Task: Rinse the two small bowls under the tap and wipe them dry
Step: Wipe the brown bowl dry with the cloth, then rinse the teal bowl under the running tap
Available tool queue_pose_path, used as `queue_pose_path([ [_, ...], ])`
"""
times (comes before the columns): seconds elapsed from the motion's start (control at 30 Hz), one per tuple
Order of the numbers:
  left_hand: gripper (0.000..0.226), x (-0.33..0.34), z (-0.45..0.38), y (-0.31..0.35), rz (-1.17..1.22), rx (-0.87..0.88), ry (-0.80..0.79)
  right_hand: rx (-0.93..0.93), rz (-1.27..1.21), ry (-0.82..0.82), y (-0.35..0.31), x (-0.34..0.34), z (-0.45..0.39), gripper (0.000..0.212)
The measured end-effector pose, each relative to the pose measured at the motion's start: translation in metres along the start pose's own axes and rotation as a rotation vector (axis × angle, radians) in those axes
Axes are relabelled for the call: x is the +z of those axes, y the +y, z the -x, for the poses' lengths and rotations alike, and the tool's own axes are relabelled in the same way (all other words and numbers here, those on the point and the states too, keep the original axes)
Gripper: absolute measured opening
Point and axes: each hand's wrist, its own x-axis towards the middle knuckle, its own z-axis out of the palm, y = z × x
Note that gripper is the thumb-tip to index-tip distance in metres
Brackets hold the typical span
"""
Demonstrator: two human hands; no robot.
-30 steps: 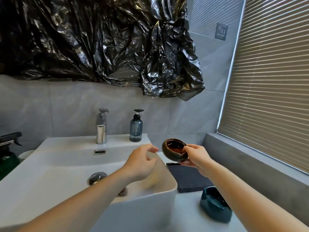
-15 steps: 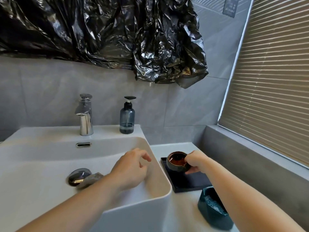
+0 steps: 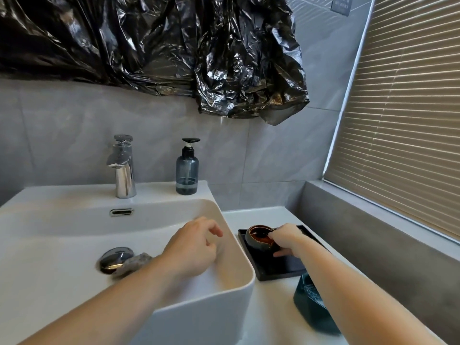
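A small brown-glazed bowl (image 3: 256, 239) sits upright on the far left part of a black tray (image 3: 281, 267) on the counter right of the sink. My right hand (image 3: 286, 239) grips its right rim. A second bowl (image 3: 311, 307), teal, lies on the counter in front of the tray, partly hidden by my right forearm. My left hand (image 3: 194, 247) hovers over the right side of the white sink (image 3: 224, 282), fingers loosely curled, holding nothing. A grey cloth (image 3: 132, 265) lies in the basin by the drain, partly under my left forearm. The chrome tap (image 3: 123, 168) stands at the back.
A blue soap dispenser (image 3: 187, 170) stands on the sink's back ledge right of the tap. Crumpled black plastic sheeting (image 3: 174, 51) hangs on the wall above. A grey ledge (image 3: 373, 232) and a window blind (image 3: 403, 120) run along the right.
My right hand has lowered the brown bowl from mid-air down onto the black tray. My left hand dropped slightly over the basin. The view shifted to the right and down.
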Motion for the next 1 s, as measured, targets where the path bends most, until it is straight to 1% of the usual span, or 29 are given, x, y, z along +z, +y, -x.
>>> queue_pose_path([
  [0.1, 0.032, -0.003, 0.003, 0.000, 0.001, 0.002, 0.017, -0.125, 0.083, 0.060, -0.003, -0.016, 0.031, 0.022],
  [0.13, 0.032, -0.004, 0.005, 0.001, 0.010, 0.005, 0.030, -0.181, 0.083, 0.075, -0.002, -0.024, 0.042, 0.025],
  [0.2, 0.033, -0.009, 0.010, 0.006, 0.037, 0.016, 0.059, -0.300, 0.088, 0.109, 0.003, -0.039, 0.065, 0.038],
  [0.27, 0.034, -0.014, 0.017, 0.012, 0.061, 0.045, 0.094, -0.416, 0.143, 0.156, 0.012, -0.054, 0.094, 0.041],
  [0.33, 0.034, -0.018, 0.023, 0.019, 0.069, 0.097, 0.136, -0.470, 0.150, 0.186, 0.027, -0.067, 0.123, 0.041],
  [0.43, 0.033, -0.023, 0.036, 0.032, 0.076, 0.159, 0.167, -0.455, 0.168, 0.212, 0.055, -0.079, 0.159, 0.044],
  [0.5, 0.029, -0.026, 0.049, 0.039, 0.066, 0.202, 0.145, -0.429, 0.218, 0.234, 0.075, -0.082, 0.174, 0.048],
  [0.57, 0.024, -0.028, 0.063, 0.043, 0.051, 0.232, 0.097, -0.397, 0.244, 0.216, 0.093, -0.082, 0.184, 0.052],
  [0.73, 0.016, -0.037, 0.090, 0.036, 0.006, 0.205, 0.050, -0.361, 0.361, 0.161, 0.133, -0.061, 0.179, 0.073],
  [0.8, 0.016, -0.043, 0.100, 0.031, -0.010, 0.193, 0.047, -0.340, 0.363, 0.146, 0.142, -0.051, 0.173, 0.066],
  [0.87, 0.016, -0.050, 0.109, 0.025, -0.025, 0.171, 0.043, -0.339, 0.362, 0.198, 0.146, -0.043, 0.172, 0.056],
  [1.0, 0.018, -0.064, 0.121, 0.013, -0.015, 0.120, 0.053, -0.356, 0.297, 0.289, 0.148, -0.037, 0.175, 0.054],
])
